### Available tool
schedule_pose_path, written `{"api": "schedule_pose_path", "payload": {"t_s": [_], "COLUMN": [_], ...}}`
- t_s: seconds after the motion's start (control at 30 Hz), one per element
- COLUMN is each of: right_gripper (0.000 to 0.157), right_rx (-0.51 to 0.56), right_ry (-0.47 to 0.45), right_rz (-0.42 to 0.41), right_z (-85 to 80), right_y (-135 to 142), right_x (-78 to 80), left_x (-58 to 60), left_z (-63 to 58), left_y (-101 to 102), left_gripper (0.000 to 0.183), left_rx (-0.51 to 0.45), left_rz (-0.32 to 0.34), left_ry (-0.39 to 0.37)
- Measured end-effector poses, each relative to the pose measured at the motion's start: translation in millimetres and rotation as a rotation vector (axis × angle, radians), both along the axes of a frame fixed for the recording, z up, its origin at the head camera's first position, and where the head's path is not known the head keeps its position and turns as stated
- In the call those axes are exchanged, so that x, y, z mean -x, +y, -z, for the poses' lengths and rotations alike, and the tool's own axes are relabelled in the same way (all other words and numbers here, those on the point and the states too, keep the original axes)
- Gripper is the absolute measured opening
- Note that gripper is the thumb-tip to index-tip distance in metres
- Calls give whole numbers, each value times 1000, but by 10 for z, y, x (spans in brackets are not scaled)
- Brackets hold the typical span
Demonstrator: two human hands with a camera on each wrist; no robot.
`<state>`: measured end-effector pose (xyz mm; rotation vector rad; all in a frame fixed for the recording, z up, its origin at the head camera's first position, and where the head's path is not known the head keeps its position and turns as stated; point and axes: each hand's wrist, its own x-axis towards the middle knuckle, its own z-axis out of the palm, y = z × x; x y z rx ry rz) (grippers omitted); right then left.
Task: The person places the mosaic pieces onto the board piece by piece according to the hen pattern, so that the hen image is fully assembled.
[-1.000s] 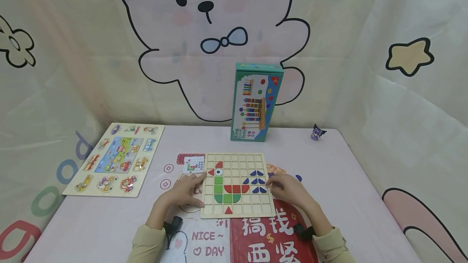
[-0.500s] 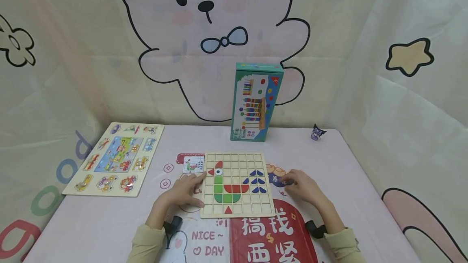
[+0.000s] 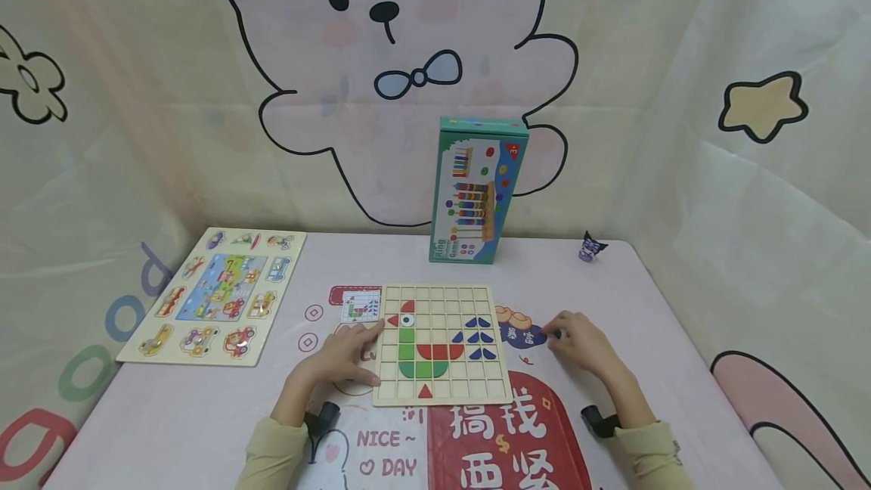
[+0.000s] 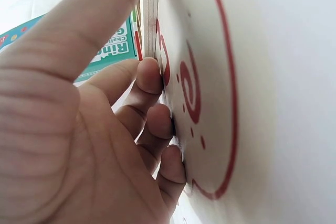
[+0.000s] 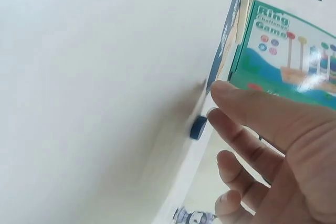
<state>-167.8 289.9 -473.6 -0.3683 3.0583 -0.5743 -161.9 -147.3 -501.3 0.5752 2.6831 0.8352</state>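
A wooden grid board [image 3: 482, 392] lies flat before me, with red, green, white and blue pieces forming a bird shape. The left hand [image 3: 340, 358] rests along the board's left side, its thumb and forefinger spread against the edge; in the left wrist view, the other fingers [image 4: 160, 121] bend loosely by the printed tabletop. To the right of the board is the right hand [image 3: 581, 340], fingers slightly bent. A small dark blue piece [image 5: 198, 127] sits on the table right at its forefinger tip, outside the gap between thumb and forefinger.
A pattern card [image 3: 359, 308] lies left of the board. Further left is a vehicle puzzle board [image 3: 255, 350]. A green and blue ring game box [image 3: 469, 195] stands behind, and a small purple figurine [image 3: 590, 246] stands at the back right.
The right hand has moved from the board's right edge outward to the right, to the loose blue piece. The left hand and the board stay where they were.
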Motion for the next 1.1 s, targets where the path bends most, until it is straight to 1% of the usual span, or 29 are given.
{"api": "schedule_pose_path", "payload": {"t_s": [0.23,0.37,0.5,0.6,0.77,1.1], "right_gripper": [14,16,18,19,19,17], "right_rx": [5,3,8,11,12,12], "right_ry": [-26,-22,-27,-40,-53,-58], "right_rz": [-37,-48,-22,10,37,32], "right_z": [-14,-12,11,32,39,10], "right_y": [86,134,182,216,252,296], "right_x": [28,48,65,77,89,72], "left_x": [-3,-4,-4,0,3,-4], "left_z": [-3,4,3,-2,-5,-21], "left_y": [7,5,4,4,6,2], "left_gripper": [97,96,97,97,97,97], "left_rx": [8,7,3,1,-3,-5], "left_rz": [1,-2,-3,-1,-3,-3], "left_ry": [9,-5,-16,-13,-11,-11]}}
